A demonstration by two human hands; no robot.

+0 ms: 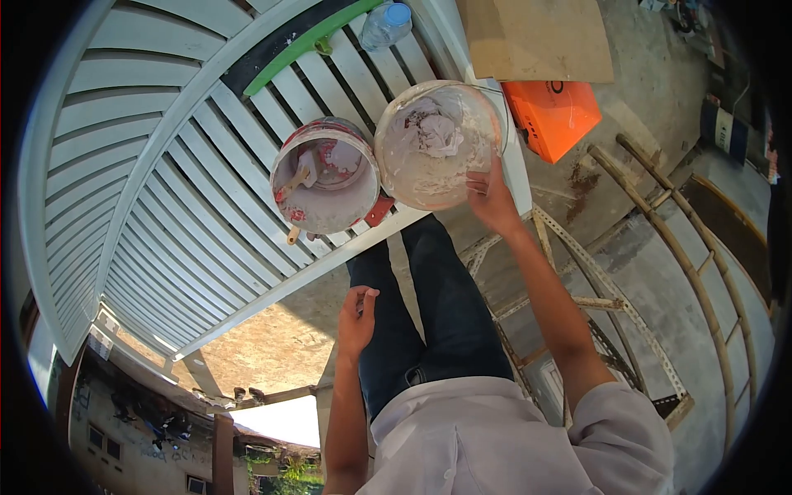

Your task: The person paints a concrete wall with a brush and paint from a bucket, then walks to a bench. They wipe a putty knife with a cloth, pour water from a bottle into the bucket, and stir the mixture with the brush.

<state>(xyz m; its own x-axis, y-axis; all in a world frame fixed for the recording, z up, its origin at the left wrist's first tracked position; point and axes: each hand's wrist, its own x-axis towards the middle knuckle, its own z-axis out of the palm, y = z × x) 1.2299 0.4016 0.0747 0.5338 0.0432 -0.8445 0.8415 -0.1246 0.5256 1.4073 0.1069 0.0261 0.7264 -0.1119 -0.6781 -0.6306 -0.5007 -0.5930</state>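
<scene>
A pale, see-through plastic bucket [412, 177] stands on the white slatted bench, with a lump of whitish paste [433, 132] inside. My right hand [492, 198] grips its near right rim, fingertips over the inner side. Touching it on the left is a paint-smeared pail [338, 202], where a brush [294, 183] leans among whitish residue and a smaller round container. A wooden handle end [293, 236] and a red flat piece [379, 211] show beside the pail. My left hand [358, 318] hangs near my thigh, away from both buckets, its fingers curled; whatever they hold, if anything, is hidden.
The slatted bench [223, 206] carries a water bottle [386, 26] and a green-and-black curved piece [297, 45] toward its back. Right of it are an orange box [551, 115], a cardboard sheet [536, 37], a metal frame [610, 305] and a bamboo ladder [685, 239].
</scene>
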